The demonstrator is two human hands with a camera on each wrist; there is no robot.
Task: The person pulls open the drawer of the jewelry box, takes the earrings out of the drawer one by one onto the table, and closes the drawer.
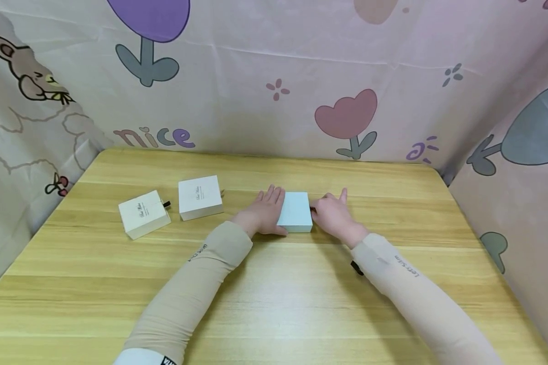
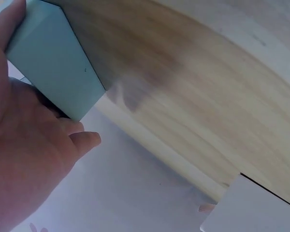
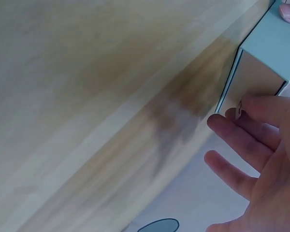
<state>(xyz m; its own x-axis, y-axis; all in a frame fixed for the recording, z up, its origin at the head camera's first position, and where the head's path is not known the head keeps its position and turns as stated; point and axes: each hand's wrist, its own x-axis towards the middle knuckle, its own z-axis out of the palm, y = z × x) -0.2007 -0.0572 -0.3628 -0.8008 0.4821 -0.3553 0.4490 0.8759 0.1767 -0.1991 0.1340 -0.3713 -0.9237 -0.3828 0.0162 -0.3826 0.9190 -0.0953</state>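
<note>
A light blue box [image 1: 295, 209] lies on the table between the two hands. My left hand [image 1: 267, 209] holds its left side, the thumb along the near face and the other fingers stretched toward the back; in the left wrist view the thumb lies over the box's blue side [image 2: 58, 63]. From the right, my right hand [image 1: 332, 215] pinches a small ribbon tab [image 3: 239, 110] on the box's end face between thumb and index finger. Its little finger sticks out. That end face is tan inside a blue sleeve edge.
Two white lidded boxes stand to the left: one box [image 1: 200, 197] near the left hand, another box [image 1: 144, 215] farther out with a black tab [image 1: 166, 204]. The wooden table [image 1: 283, 304] ends at a patterned cloth [image 1: 255, 116] behind and at the sides.
</note>
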